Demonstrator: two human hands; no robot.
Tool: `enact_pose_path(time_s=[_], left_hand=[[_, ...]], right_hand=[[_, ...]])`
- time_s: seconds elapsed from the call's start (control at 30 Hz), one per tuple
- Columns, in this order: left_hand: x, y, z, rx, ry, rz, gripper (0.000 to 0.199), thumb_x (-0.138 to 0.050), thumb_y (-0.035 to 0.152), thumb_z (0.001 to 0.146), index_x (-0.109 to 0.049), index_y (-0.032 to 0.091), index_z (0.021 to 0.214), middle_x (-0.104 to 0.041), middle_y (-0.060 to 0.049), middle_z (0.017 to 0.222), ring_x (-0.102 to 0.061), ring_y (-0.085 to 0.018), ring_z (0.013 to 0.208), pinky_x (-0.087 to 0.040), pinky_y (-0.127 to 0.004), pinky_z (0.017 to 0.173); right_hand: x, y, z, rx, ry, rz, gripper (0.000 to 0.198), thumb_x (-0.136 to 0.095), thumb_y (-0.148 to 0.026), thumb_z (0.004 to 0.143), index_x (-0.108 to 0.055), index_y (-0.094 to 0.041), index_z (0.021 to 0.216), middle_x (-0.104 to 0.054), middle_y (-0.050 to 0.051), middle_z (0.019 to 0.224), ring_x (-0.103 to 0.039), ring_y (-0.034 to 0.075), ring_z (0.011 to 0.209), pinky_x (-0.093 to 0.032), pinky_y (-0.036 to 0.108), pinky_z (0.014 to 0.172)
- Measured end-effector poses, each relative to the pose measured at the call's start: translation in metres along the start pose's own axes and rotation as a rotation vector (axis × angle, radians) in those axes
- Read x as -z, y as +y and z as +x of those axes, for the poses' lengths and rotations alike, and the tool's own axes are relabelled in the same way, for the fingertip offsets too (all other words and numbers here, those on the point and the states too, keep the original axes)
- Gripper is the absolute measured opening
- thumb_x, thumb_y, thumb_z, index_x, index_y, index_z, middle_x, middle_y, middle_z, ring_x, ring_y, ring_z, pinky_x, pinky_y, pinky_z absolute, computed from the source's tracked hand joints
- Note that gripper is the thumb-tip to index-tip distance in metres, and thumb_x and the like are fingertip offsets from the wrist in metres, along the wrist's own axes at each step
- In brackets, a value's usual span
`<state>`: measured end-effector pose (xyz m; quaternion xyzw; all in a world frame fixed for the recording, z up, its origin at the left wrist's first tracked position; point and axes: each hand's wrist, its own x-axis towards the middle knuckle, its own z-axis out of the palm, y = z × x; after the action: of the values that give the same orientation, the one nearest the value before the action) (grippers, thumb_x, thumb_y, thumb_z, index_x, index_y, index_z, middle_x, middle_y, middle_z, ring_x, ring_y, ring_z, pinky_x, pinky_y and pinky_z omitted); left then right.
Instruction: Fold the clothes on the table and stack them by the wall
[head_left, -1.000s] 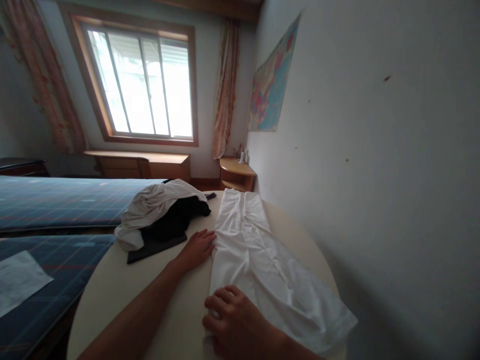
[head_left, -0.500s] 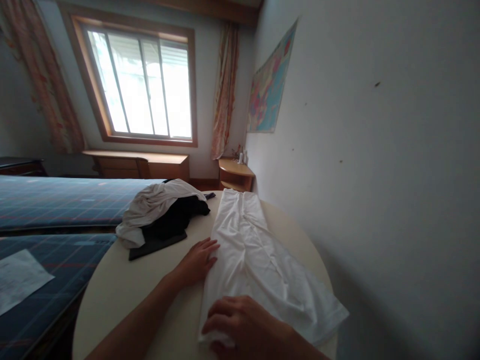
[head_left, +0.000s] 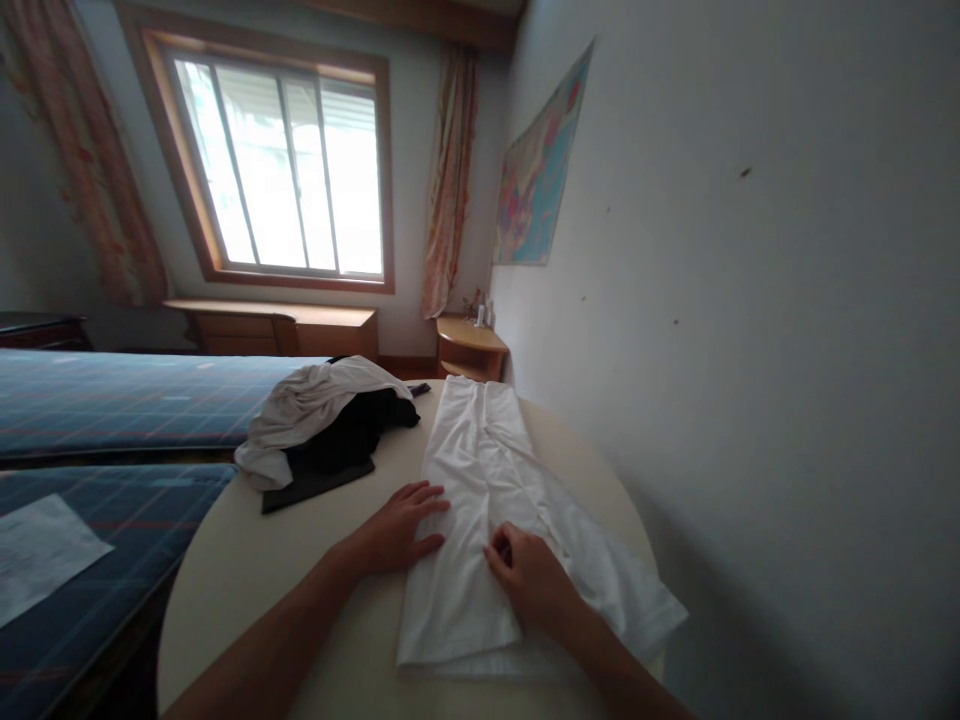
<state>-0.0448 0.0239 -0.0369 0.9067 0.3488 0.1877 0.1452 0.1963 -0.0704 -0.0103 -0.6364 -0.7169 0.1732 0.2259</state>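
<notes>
A long white garment (head_left: pixel 457 600) lies folded lengthwise and creased on the round cream table (head_left: pixel 217 600), with one corner spreading out to the lower right. My left hand (head_left: pixel 401 525) rests open at its left edge, fingertips on the cloth. Over the middle of the garment, my right hand (head_left: pixel 529 570) has its fingers curled in a pinch at a crease. The exact grip of those fingertips is partly hidden.
A pile of clothes, a grey one (head_left: pixel 300 415) over a black one (head_left: pixel 345 435), sits on the table's far left. Plaid mattresses (head_left: pixel 150 410) stand to the left, one bearing a white sheet (head_left: pixel 49 550). A wall (head_left: pixel 787 400) runs along the right.
My right hand has moved forward and right, from the garment's near edge to its middle, and its fingers are now pinched. My left hand has slid slightly onto the cloth.
</notes>
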Motion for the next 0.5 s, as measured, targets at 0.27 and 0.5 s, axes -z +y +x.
enact_pose_path(time_s=[0.27,0.5], left_hand=[[0.011,0.006,0.001,-0.031,0.025,-0.001,0.045,-0.062,0.038,0.085,-0.06,0.026,0.129,-0.057,-0.008,0.136,-0.049,-0.027,0.127,-0.035,-0.042,0.112],[0.01,0.005,0.0,-0.062,0.049,0.001,0.045,-0.062,0.035,0.085,-0.059,0.025,0.129,-0.054,-0.009,0.138,-0.047,-0.027,0.129,-0.035,-0.042,0.112]], right_hand=[[0.016,-0.001,-0.008,-0.054,0.0,0.189,0.011,-0.054,-0.023,0.086,-0.057,-0.02,0.096,-0.062,-0.004,0.065,-0.059,0.014,0.062,-0.038,0.023,0.059],[0.02,0.007,-0.016,0.086,-0.087,-0.058,0.028,-0.062,-0.028,0.082,-0.065,-0.022,0.109,-0.066,0.001,0.076,-0.062,0.017,0.071,-0.041,0.027,0.07]])
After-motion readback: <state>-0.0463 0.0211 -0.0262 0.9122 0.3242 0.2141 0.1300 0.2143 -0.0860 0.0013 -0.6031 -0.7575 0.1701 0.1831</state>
